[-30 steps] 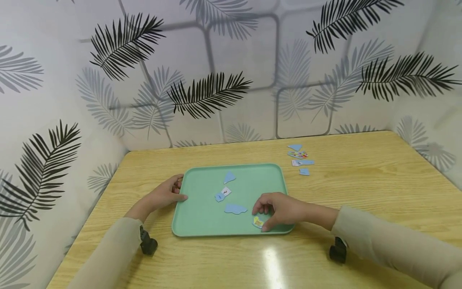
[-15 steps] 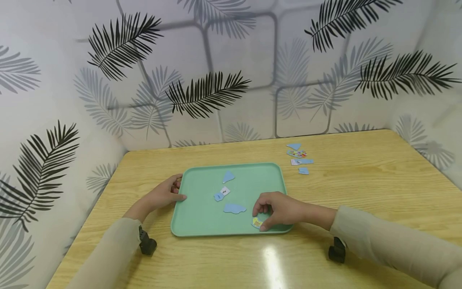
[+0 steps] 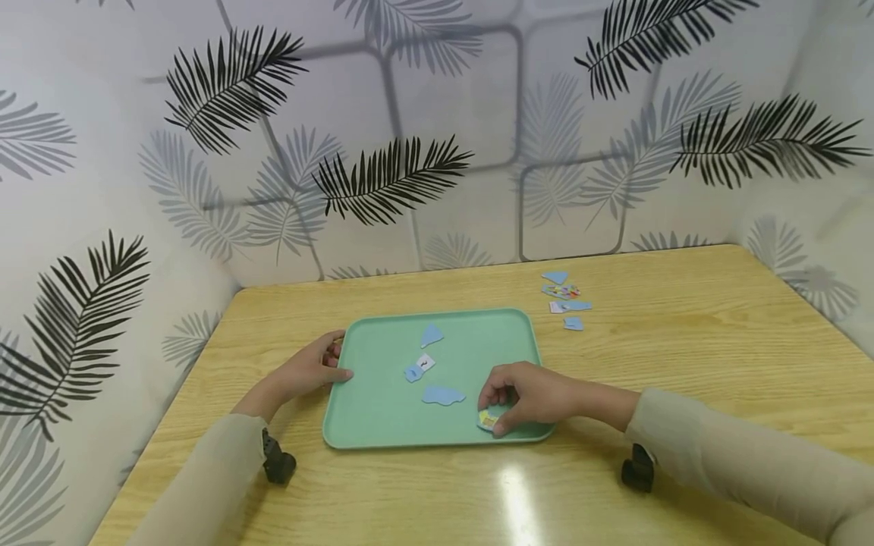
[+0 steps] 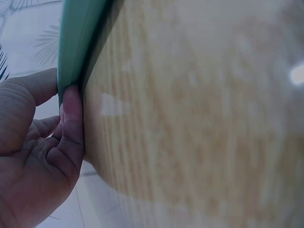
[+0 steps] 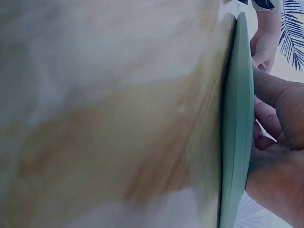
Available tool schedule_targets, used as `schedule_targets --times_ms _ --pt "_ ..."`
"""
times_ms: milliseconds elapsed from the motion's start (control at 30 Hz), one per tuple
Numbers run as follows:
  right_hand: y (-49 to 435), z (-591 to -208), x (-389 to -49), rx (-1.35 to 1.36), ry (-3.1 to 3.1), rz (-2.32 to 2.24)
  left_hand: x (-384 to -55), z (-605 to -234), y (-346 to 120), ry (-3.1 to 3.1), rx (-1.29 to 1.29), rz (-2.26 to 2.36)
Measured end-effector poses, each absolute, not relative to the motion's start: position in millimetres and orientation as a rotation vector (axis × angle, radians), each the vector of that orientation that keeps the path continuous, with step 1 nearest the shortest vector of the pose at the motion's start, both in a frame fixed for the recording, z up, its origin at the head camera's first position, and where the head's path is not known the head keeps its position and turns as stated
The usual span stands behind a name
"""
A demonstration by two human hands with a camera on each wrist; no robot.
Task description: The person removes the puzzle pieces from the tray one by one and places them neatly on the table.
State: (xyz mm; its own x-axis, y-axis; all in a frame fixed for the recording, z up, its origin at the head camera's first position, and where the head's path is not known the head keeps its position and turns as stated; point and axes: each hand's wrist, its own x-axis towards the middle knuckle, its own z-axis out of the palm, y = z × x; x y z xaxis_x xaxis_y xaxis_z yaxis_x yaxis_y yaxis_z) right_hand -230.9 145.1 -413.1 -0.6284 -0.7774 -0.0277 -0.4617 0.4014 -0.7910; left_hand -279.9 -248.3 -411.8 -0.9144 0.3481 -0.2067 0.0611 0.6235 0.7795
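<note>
In the head view, the right hand's (image 3: 536, 390) thumb and fingers pinched a yellow-printed piece (image 3: 487, 419) between them, over the tray (image 3: 382, 417). Left wrist: the left hand (image 4: 40, 147) gripped the tray, likely steadying it. Right wrist: the piece wasn't visible.

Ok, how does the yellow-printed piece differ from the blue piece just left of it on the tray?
The yellow-printed piece shows yellow print; the blue piece looks plain. The right hand pinches and partly hides the yellow-printed piece; the blue piece lies untouched, in full view. Both are on the green tray.
</note>
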Motion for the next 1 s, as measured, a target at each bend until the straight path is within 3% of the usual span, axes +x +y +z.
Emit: schedule_targets --times_ms 1000 --pt "156.0 -401.6 -239.7 -0.966 2.196 -1.229 -281.8 -412.4 -249.1 2.504 0.352 1.189"
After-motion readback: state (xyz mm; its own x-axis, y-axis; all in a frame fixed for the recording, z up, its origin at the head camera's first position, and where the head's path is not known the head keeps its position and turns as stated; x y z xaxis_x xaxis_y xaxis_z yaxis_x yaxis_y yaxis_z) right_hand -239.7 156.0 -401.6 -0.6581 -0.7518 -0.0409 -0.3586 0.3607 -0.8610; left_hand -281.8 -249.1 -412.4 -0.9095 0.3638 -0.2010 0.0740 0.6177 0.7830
